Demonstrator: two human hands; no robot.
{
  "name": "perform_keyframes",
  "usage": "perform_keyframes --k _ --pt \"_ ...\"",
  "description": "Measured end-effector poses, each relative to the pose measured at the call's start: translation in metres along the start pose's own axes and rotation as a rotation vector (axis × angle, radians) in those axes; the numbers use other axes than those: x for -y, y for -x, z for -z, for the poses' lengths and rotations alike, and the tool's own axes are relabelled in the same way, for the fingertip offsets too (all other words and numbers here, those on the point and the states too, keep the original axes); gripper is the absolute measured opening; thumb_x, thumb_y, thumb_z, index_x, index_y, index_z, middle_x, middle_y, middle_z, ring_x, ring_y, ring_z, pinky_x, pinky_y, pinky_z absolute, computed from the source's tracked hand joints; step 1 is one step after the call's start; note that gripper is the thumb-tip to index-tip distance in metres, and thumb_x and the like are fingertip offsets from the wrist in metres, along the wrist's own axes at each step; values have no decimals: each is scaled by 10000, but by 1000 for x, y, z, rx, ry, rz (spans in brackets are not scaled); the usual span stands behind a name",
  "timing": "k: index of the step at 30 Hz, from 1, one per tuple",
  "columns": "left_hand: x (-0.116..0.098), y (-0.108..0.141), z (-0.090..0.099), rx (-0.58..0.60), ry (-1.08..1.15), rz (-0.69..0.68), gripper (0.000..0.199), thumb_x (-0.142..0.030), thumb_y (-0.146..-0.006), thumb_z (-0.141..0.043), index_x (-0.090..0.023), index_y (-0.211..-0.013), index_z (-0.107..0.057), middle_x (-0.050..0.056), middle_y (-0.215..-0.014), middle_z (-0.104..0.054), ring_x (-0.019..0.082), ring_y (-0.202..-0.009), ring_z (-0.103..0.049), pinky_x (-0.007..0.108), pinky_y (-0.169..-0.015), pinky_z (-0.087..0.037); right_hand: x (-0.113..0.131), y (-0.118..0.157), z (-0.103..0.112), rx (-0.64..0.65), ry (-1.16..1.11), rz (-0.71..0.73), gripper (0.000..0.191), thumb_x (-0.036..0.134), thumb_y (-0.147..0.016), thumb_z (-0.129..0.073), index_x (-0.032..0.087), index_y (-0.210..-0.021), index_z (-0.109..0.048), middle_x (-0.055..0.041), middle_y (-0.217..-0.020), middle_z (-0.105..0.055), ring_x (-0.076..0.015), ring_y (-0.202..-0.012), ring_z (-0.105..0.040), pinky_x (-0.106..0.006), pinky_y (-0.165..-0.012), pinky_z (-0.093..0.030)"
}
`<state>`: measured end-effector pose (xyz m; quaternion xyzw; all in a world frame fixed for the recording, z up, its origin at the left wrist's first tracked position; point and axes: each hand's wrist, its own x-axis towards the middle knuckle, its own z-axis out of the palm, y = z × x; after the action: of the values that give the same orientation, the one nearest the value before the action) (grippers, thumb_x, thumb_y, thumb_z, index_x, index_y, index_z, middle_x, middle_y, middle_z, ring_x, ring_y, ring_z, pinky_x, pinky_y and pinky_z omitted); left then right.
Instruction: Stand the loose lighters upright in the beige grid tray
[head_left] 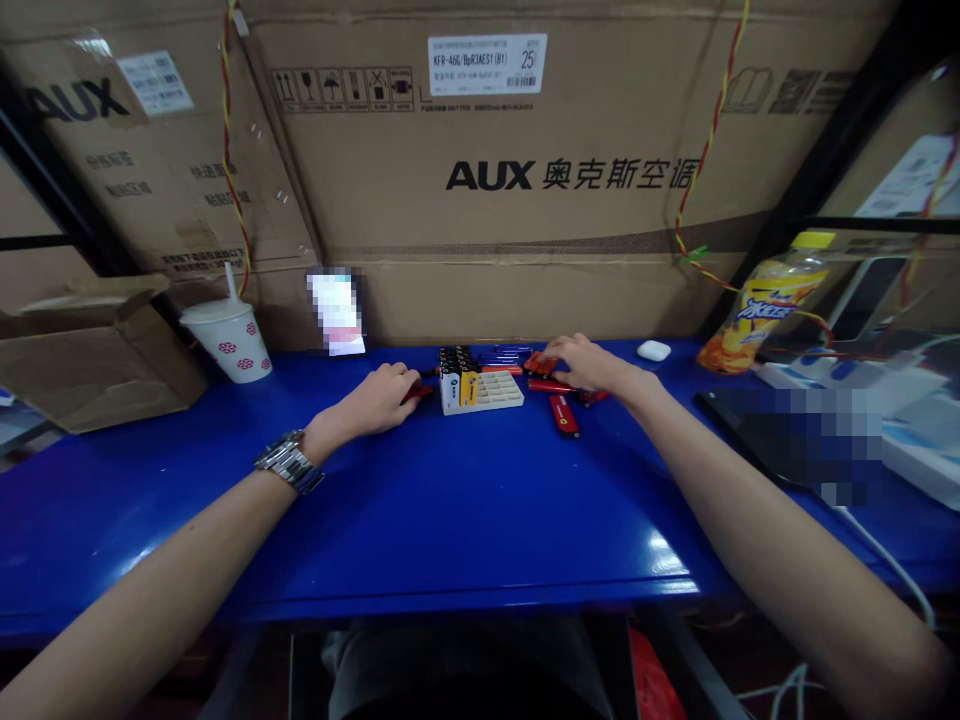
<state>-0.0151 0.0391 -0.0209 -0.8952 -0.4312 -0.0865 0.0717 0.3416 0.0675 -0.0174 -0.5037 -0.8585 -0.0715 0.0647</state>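
Note:
A pale slotted tray [501, 391] stands on the blue table; its left slots hold upright lighters with black tops, white and yellow ones in front. My left hand [381, 398] is left of the tray, fingers curled down round a red lighter [417, 393] that shows only in part. To the tray's right, my right hand [583, 362] has its fingers closed at a red lighter [537, 364] among several loose ones. A red lighter with a yellow badge [563, 415] lies nearer to me. Blue lighters [504, 356] lie behind the tray.
A paper cup with a straw [234, 340], a brown paper bag [105, 350] and a propped phone [337, 312] stand left. To the right are a white earbud case [654, 350], a drink bottle [769, 305] and a dark flat device [750, 435]. Large cartons [487, 240] wall the back.

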Motion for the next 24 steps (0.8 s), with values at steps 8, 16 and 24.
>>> perform_keyframes --k 8,16,24 --pt "5 -2 -7 11 37 -16 260 -235 -900 -325 -140 -927 -564 154 -921 -594 255 -854 -552 395 -791 -431 12 4 16 -64 -26 -78 227 164 -780 -528 149 -968 -654 -120 -959 -659 -208 -822 -594 -332 -726 -440" --pt "-5 1 1 -32 91 7 163 -228 -860 -378 -153 -898 -517 165 -913 -600 260 -816 -577 395 -751 -435 39 3 21 243 -133 -127 101 286 -724 -630 190 -720 -600 -32 -608 -574 -142 -513 -491 -287 -496 -334" --pt "-10 -1 6 -154 255 130 248 -293 -944 -278 -158 -1078 -436 111 -808 -627 214 -694 -594 334 -620 -414 49 5 28 -144 -302 -71 236 394 -899 -467 187 -999 -521 -34 -683 -593 -162 -590 -514 -280 -549 -336"
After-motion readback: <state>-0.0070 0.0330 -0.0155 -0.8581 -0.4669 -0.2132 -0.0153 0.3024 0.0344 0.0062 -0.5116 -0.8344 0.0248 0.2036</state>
